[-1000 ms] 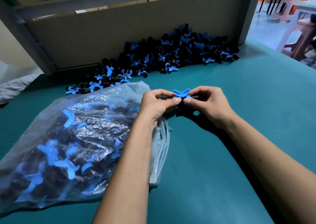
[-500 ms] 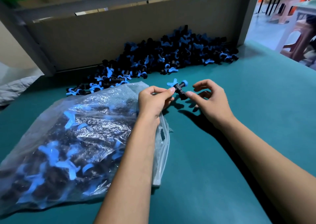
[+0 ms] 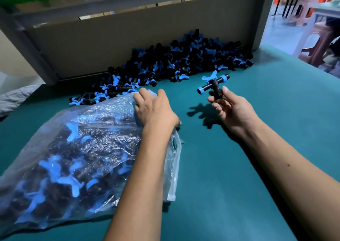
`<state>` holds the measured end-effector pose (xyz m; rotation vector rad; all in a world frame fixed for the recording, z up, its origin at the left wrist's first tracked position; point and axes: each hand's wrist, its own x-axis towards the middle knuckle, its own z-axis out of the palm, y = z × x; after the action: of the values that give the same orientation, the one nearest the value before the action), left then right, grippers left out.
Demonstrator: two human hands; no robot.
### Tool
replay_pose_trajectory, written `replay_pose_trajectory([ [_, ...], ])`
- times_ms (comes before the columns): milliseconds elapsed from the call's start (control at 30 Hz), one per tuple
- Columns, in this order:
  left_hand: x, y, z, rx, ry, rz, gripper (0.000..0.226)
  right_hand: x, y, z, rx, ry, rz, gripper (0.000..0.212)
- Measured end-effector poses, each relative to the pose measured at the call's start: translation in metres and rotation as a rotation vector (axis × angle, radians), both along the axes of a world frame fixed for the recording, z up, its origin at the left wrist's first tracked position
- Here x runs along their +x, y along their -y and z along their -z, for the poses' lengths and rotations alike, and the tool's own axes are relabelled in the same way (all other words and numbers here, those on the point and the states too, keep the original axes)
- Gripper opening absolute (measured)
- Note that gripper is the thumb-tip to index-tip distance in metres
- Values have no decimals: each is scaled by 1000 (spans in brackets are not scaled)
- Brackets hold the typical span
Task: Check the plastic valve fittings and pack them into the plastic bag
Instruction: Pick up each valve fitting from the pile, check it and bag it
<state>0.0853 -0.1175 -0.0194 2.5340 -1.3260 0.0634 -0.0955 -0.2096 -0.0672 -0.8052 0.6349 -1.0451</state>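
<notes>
At two o'clock over the counter [image 3: 239,194], the right hand [image 3: 232,111] is pinching one valve fitting [image 3: 213,83]; the left hand [image 3: 154,110], fingers flat, is pressing the plastic bag [image 3: 73,148]. Lifting the bag's mouth wide should be helping.

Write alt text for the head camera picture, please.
A person's right hand holds up a black and blue valve fitting while the left hand rests on a filled clear plastic bag; a heap of fittings lies behind on the green table.

bag [image 3: 77,148] left on table [image 3: 239,194] | fittings pile [image 3: 174,62] behind
</notes>
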Motion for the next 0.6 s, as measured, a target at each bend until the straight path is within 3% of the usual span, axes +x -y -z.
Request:
replay_pose_trajectory([
  [167,2,-3,-2,66,-109,-39,67,-2,3,3,22,44,-1,28],
  [267,9,-4,-6,43,-189,-25,49,-1,3,6,-96,-2,-1,13],
  [333,16,-5,-10,4,-223,-9,34,1,-1,8,-210,-74,-31,19],
  [467,27,-14,-23,-247,-458,1,5,9,-12,7,-516,-394,-82,27],
  [600,28,-19,-39,-577,-699,159,7,39,-43,0,-600,-390,-207,25],
])
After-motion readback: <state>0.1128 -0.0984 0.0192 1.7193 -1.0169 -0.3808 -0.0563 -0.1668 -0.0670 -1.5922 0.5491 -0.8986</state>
